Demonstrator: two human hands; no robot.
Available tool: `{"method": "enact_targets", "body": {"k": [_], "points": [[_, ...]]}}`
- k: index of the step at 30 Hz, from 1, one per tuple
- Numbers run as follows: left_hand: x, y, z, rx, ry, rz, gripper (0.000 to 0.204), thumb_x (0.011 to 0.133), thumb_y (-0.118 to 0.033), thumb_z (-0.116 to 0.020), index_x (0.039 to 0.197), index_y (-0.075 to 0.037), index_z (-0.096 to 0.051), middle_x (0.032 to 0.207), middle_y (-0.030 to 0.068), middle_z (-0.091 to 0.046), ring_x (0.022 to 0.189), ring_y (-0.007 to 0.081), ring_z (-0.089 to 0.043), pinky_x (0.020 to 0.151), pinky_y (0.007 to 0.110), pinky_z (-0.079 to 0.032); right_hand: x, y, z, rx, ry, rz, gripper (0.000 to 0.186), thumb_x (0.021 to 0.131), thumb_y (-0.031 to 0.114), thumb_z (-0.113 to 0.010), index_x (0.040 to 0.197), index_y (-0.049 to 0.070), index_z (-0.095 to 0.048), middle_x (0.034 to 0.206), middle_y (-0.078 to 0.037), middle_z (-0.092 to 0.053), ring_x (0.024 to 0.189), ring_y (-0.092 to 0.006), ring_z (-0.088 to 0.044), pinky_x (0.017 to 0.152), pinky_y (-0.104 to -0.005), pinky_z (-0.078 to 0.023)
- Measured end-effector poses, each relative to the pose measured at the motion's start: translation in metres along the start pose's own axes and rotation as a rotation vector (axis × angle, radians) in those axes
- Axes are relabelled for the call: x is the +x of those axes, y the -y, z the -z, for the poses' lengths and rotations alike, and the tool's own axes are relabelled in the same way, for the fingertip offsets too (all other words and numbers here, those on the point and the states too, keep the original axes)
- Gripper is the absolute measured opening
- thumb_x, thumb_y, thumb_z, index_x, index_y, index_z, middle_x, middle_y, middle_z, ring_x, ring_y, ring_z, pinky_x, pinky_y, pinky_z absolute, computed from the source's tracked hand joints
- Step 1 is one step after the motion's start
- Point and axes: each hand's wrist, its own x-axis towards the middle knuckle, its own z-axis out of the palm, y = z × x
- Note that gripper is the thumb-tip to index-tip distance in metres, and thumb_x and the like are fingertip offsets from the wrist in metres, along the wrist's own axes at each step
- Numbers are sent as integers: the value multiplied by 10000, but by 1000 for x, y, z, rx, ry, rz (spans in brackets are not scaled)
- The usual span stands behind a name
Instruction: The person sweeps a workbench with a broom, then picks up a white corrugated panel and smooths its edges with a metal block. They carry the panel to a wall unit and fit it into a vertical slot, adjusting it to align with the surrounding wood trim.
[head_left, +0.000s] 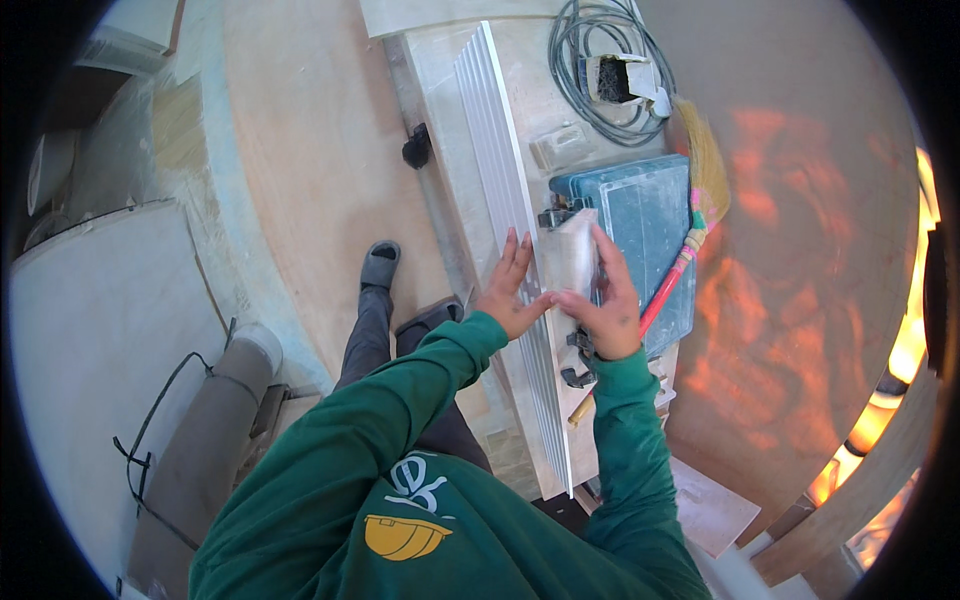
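Observation:
My left hand (pixel 515 290) rests with fingers stretched out on a long white ribbed strip (pixel 500 150), its thumb reaching the tip of the right thumb. Between my hands stands a pale, dusty block-like piece (pixel 568 258), whose exact kind I cannot make out. My right hand (pixel 610 300) grips this piece, fingers along its right side and thumb at its near end. The strip runs lengthwise beside the piece on a worktop. Just to the right, a blue tool case (pixel 645 240) lies under the right hand's side, its dark latches partly hidden.
A broom (pixel 705 150) with a red handle (pixel 665 295) leans over the case. Coiled grey cable (pixel 570 75) and a torn small box (pixel 620 80) lie at the far end. On the left are a large roll (pixel 195 470) and a white panel (pixel 110 300).

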Motion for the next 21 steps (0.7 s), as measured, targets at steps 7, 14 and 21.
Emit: {"method": "enact_targets", "body": {"k": [7,14,21], "points": [[1,10,-7,-249,6,93,1137,772,-299,-808,1585,-160,-26,1603,279,-83,1481,403,-181,1169,433,-268,33,-8,-36,-693,-144,337,824,626,302,-873,1384,205,-566,1427,-355,-356,1257,-498,-411,1062,-518,-347],[-8,18,0,-105,-2,-85,1210,740,-341,-831,1584,-222,27,1605,281,-51,1475,464,-138,1177,488,-231,40,-15,-48,-776,-135,302,804,656,339,-843,1395,208,-554,1433,-365,-338,1270,-504,-388,1065,-525,-335],[-6,34,1,9,92,13,1195,681,-394,-858,1582,-157,-109,1601,299,20,1481,471,-79,1182,505,-210,15,-19,-47,-830,-140,288,812,655,339,-836,1402,207,-547,1445,-365,-320,1275,-517,-379,1071,-552,-309]]}}
